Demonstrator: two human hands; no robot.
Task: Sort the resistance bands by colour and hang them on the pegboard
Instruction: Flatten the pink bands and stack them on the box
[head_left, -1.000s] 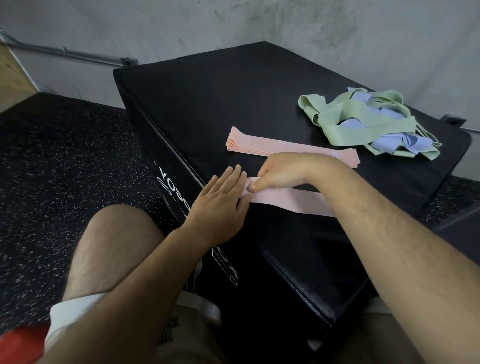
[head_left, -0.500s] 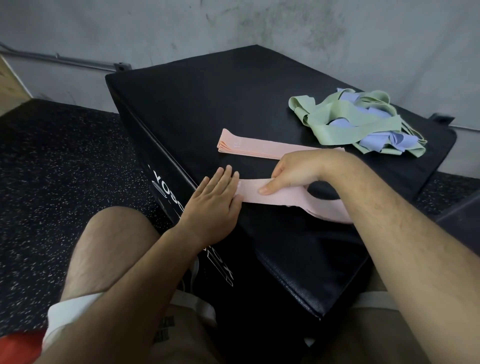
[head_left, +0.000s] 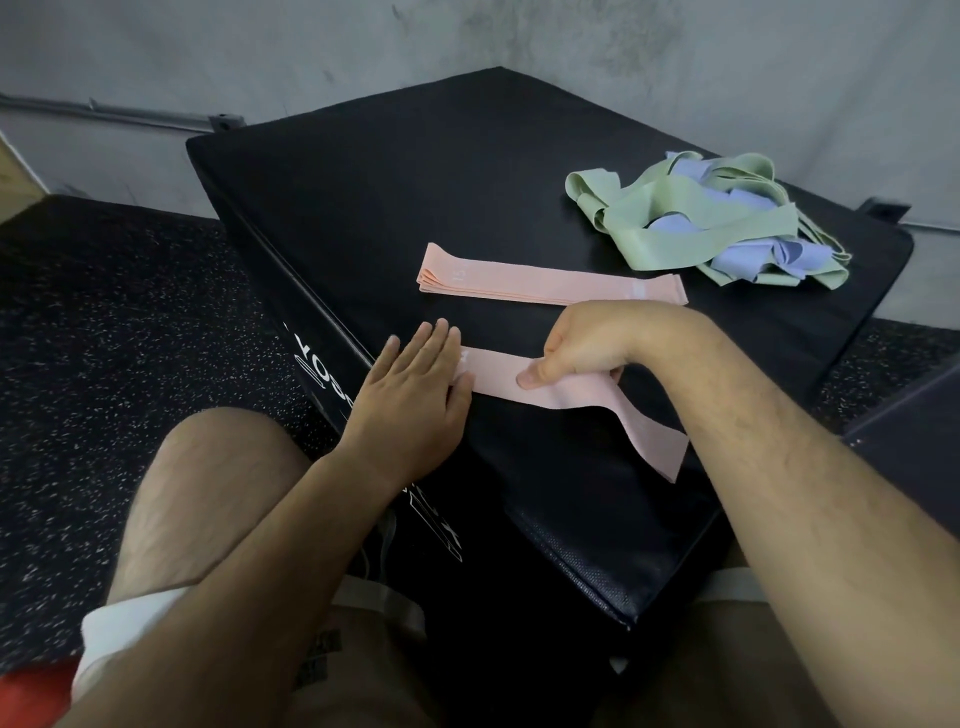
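Note:
A pink resistance band lies near the front edge of a black padded box. My left hand lies flat with straight fingers, pressing the band's left end down. My right hand pinches the band's middle between thumb and curled fingers; the band's right end trails loose toward me. Beyond it, a neat stack of flat pink bands lies on the box. A tangled heap of green bands and lilac bands sits at the back right. No pegboard is in view.
The box stands in a corner against a grey wall with a metal rail. Speckled black rubber floor spreads to the left. My bare knees and shorts are below the box's front edge.
My right hand has slid rightward along the pink band, away from my left hand, smoothing it. The band's right end now trails loose toward me. The left hand stays pressed on the left end.

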